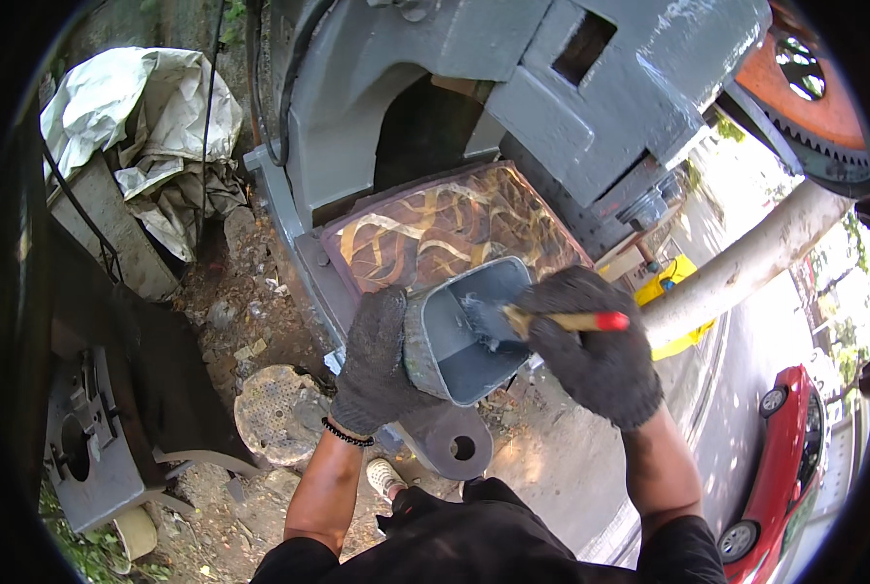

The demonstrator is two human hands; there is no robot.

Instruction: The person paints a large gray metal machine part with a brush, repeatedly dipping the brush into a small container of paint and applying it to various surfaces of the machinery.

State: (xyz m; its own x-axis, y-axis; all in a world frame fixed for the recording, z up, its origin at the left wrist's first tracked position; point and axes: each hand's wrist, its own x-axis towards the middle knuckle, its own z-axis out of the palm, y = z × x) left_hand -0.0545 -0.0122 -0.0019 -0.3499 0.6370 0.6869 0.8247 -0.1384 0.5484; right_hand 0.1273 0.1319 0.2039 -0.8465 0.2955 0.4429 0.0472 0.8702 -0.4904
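Outdoors by a grey machine (pixel 630 88), the left hand (pixel 372 365) grips a container (pixel 419 348) of grey paint (pixel 469 368), the right hand (pixel 600 360) a brush (pixel 576 321)

Two gloved hands (pixel 372 365) (pixel 596 346), one brush (pixel 581 321), one container (pixel 419 352), one red car (pixel 774 467)

Left forearm (pixel 323 492) and right forearm (pixel 661 467) bare, gloved left hand (pixel 377 362) upright, gloved right hand (pixel 591 341), fingers (pixel 557 290) curled

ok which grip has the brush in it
The right grip: it holds the wooden-handled brush with the red end, while the left grip holds only the grey container.
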